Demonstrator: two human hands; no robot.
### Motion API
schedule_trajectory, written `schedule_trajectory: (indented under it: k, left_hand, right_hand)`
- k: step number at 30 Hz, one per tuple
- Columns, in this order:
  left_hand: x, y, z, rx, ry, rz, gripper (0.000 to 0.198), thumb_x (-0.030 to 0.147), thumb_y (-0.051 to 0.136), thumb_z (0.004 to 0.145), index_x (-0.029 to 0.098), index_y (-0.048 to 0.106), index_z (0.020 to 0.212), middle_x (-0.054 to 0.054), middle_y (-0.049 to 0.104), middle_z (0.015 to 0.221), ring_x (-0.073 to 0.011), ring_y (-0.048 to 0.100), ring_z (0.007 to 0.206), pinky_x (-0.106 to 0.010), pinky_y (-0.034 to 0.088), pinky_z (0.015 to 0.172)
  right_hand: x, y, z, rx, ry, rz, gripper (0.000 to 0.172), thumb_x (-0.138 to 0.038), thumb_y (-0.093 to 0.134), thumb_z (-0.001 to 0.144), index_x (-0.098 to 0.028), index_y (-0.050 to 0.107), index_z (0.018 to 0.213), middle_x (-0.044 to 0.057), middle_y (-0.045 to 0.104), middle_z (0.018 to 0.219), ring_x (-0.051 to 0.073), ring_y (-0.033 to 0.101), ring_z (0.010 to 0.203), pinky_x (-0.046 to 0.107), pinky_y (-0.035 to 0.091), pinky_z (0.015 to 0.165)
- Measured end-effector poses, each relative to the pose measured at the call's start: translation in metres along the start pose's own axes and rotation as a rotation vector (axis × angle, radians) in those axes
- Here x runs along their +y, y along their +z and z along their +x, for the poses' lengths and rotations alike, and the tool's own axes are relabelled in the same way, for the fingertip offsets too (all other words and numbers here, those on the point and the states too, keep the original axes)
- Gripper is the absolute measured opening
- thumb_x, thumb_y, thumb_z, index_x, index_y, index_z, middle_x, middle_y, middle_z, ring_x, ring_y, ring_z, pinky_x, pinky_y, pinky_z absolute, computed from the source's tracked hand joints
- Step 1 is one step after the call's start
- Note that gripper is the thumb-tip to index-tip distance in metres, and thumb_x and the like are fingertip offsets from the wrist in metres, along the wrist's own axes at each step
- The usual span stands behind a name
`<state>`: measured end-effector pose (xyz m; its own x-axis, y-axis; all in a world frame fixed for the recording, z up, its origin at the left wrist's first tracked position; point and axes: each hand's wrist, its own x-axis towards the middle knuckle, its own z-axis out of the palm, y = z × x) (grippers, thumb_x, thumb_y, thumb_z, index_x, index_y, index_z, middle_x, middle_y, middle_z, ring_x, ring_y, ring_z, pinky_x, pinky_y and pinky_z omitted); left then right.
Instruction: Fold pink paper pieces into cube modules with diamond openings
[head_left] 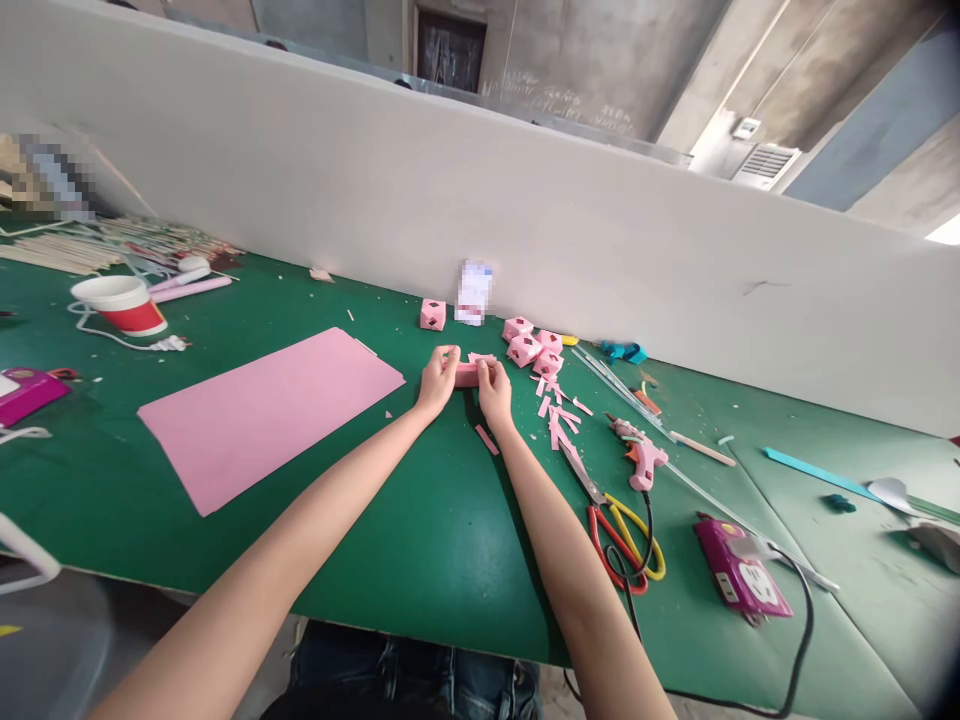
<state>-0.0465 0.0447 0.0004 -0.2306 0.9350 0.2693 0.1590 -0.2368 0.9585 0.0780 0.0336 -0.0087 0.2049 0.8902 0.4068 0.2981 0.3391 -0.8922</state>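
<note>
Between my two hands is a small folded piece of pink paper [466, 375], held just above the green table. My left hand [439, 382] grips its left end, fingers closed. At its right end my right hand [493, 390] pinches it between thumb and fingers. Just behind it shows another bit of pink paper [481, 357]. A thin pink strip [486, 439] lies in front of my right hand. Several folded pink paper shapes with dark openings [524, 349] sit beyond and to the right, and a single pink box shape [433, 314] stands further back.
Large pink sheets [270, 415] lie at left, near a paper cup [120, 305]. Right of my arm are pink scraps [559, 415], scissors [600, 500] with red and yellow handles, a pink glue gun [643, 458] with a black cord and a magenta box [741, 568]. A white partition [337, 180] stands behind.
</note>
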Motion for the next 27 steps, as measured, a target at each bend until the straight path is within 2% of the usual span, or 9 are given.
schedule_trajectory:
  k: [5,10,16,19,21,23,25,27]
  left_hand:
    - [-0.003,0.0,0.001,0.01,-0.024,0.015,0.026,0.039,0.058,0.104,0.018,0.066,0.118,-0.008,0.073,0.106,-0.0214,0.069,0.101,-0.04,0.055,0.097]
    - [-0.005,0.0,0.003,-0.02,-0.034,-0.006,0.034,0.042,0.062,0.102,0.015,0.065,0.123,-0.009,0.07,0.117,-0.02,0.07,0.099,-0.042,0.061,0.089]
    - [-0.006,0.001,0.004,-0.06,-0.02,-0.026,0.035,0.04,0.063,0.102,0.016,0.065,0.127,-0.011,0.068,0.127,-0.023,0.069,0.11,-0.045,0.06,0.096]
    - [-0.007,0.001,0.004,-0.079,-0.029,-0.033,0.037,0.04,0.064,0.101,0.016,0.064,0.129,-0.011,0.067,0.128,-0.0236,0.069,0.111,-0.046,0.06,0.095]
    - [-0.007,0.0,0.004,-0.082,-0.034,-0.037,0.036,0.04,0.064,0.101,0.016,0.064,0.129,-0.011,0.067,0.13,-0.0238,0.068,0.112,-0.046,0.06,0.096]
    - [-0.006,-0.001,0.004,-0.075,-0.037,-0.042,0.036,0.04,0.064,0.101,0.017,0.064,0.129,-0.011,0.067,0.131,-0.024,0.068,0.114,-0.047,0.06,0.097]
    - [-0.005,-0.001,0.004,-0.066,-0.046,-0.048,0.036,0.04,0.064,0.101,0.017,0.065,0.129,-0.011,0.066,0.132,-0.0242,0.067,0.115,-0.047,0.059,0.098]
    - [-0.003,-0.001,0.005,-0.065,-0.062,-0.056,0.036,0.04,0.064,0.101,0.017,0.064,0.13,-0.012,0.066,0.132,-0.0246,0.067,0.115,-0.047,0.059,0.098]
  right_hand:
    - [-0.007,-0.001,-0.002,0.029,0.041,-0.026,0.041,-0.059,0.044,0.098,-0.024,0.064,0.094,0.008,0.077,0.1,0.026,0.069,0.101,0.039,0.052,0.092]
    - [-0.008,0.0,-0.002,0.032,0.062,-0.043,0.042,-0.059,0.043,0.097,-0.024,0.064,0.092,0.008,0.077,0.099,0.027,0.069,0.101,0.039,0.051,0.092]
    - [-0.008,-0.003,0.001,-0.026,0.053,-0.018,0.05,-0.061,0.035,0.101,-0.023,0.067,0.095,0.009,0.077,0.105,0.026,0.069,0.106,0.04,0.052,0.095]
    - [-0.008,-0.008,0.004,-0.125,0.026,0.002,0.042,-0.06,0.054,0.094,-0.022,0.069,0.103,0.008,0.077,0.109,0.024,0.07,0.104,0.038,0.055,0.093]
    - [-0.006,-0.011,0.005,-0.196,0.013,-0.007,0.039,-0.051,0.076,0.081,-0.023,0.07,0.107,0.006,0.077,0.106,0.024,0.071,0.099,0.038,0.056,0.091]
    - [-0.002,-0.014,0.006,-0.244,0.009,-0.032,0.04,-0.039,0.086,0.072,-0.025,0.071,0.106,0.003,0.077,0.102,0.024,0.07,0.095,0.041,0.057,0.092]
    - [0.001,-0.016,0.007,-0.266,0.016,-0.057,0.032,-0.034,0.085,0.076,-0.024,0.072,0.104,0.002,0.076,0.099,0.023,0.069,0.092,0.044,0.056,0.094]
    - [0.004,-0.016,0.008,-0.27,0.03,-0.068,0.024,-0.035,0.079,0.087,-0.02,0.071,0.104,0.004,0.074,0.102,0.022,0.069,0.094,0.044,0.057,0.094]
